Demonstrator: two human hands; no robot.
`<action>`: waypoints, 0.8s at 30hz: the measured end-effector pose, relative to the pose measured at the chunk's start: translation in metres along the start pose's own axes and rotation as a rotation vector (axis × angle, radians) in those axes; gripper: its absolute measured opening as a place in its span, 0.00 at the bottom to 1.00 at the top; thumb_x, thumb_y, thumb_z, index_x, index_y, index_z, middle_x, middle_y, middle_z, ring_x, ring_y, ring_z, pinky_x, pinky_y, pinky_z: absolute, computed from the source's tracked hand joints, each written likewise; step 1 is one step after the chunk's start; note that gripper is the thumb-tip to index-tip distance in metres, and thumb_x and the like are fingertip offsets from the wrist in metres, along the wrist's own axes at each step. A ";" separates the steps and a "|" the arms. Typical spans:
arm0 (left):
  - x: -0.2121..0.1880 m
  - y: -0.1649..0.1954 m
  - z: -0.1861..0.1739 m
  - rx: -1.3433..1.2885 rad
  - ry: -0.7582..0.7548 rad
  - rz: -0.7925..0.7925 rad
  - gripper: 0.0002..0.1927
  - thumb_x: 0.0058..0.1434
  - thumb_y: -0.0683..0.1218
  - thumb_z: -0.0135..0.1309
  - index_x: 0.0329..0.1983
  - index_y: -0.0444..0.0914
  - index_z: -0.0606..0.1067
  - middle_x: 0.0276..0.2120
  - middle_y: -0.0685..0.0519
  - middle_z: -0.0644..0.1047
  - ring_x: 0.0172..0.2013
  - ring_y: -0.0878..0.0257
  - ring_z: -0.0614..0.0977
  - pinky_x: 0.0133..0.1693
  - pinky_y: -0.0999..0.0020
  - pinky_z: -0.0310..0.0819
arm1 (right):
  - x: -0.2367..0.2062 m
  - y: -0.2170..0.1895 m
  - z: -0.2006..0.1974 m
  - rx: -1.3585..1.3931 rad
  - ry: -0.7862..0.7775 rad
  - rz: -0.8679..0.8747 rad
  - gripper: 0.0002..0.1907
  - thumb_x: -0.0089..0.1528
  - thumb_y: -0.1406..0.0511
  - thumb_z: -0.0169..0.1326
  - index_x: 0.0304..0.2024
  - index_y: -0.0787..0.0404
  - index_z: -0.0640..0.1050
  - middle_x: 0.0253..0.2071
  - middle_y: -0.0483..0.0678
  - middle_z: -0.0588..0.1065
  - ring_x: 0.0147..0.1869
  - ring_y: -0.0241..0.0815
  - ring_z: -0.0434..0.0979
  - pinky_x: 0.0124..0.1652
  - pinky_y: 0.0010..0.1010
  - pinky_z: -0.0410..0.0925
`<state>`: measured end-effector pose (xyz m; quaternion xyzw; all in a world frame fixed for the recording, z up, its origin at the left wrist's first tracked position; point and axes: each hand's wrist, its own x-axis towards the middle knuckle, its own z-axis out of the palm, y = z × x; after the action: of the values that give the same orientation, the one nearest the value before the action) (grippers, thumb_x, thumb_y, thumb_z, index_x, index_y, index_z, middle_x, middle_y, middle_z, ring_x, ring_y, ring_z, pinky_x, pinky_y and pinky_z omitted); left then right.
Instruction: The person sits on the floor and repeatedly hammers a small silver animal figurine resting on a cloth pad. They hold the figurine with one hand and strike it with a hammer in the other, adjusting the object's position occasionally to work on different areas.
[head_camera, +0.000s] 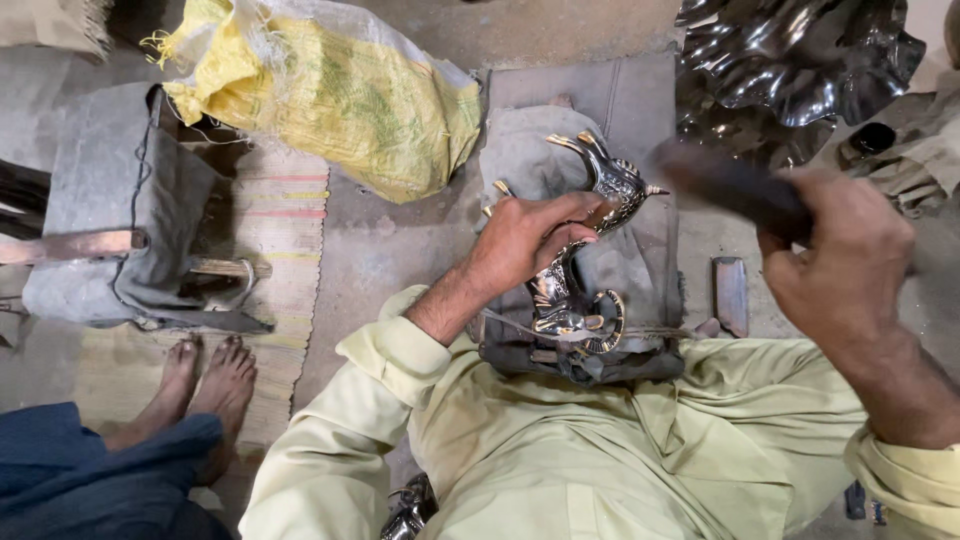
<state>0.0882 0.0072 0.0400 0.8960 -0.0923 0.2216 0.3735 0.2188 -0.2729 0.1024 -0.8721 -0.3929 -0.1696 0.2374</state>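
Brass figurine (580, 250): likely heavy, rigid, polished and slippery; pinned at mid-body on grey cloth (520, 150) by left hand (530, 235). Dark tool (730, 185) is gripped by right hand (850, 265), fingers closed.

Sat on the padded block (640, 110): a metal bird figure (585, 250). Left of the block, lay a woven sack (330, 90); right, a crumpled metal sheet (800, 60).

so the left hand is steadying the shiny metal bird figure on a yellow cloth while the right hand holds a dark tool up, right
Not quite: the cloth under the metal bird figure is grey, not yellow, as the head view shows. The rest holds: the left hand steadies the figure while the right hand holds a dark tool up.
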 end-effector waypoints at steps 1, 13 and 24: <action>0.000 0.001 0.000 0.002 0.009 -0.009 0.21 0.66 0.49 0.63 0.60 0.44 0.74 0.44 0.50 0.84 0.41 0.51 0.87 0.40 0.60 0.81 | 0.000 -0.001 0.000 0.152 -0.009 0.165 0.20 0.62 0.64 0.63 0.56 0.59 0.76 0.39 0.48 0.76 0.41 0.46 0.76 0.42 0.36 0.69; 0.006 0.001 0.000 -0.010 -0.026 0.037 0.19 0.65 0.49 0.62 0.57 0.42 0.75 0.44 0.51 0.83 0.42 0.52 0.87 0.41 0.60 0.81 | -0.002 0.018 0.017 0.046 -0.287 0.048 0.24 0.58 0.63 0.65 0.58 0.55 0.79 0.36 0.52 0.77 0.39 0.56 0.79 0.41 0.45 0.70; 0.009 0.000 0.003 0.128 -0.041 0.046 0.19 0.64 0.49 0.62 0.55 0.42 0.74 0.39 0.50 0.83 0.37 0.49 0.86 0.37 0.57 0.78 | -0.011 0.003 0.016 -0.074 0.024 -0.125 0.22 0.55 0.73 0.62 0.53 0.60 0.79 0.40 0.52 0.77 0.43 0.54 0.77 0.43 0.43 0.69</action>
<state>0.0966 0.0053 0.0424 0.9200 -0.1064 0.2170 0.3084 0.2156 -0.2727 0.0830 -0.8520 -0.4371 -0.2090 0.1985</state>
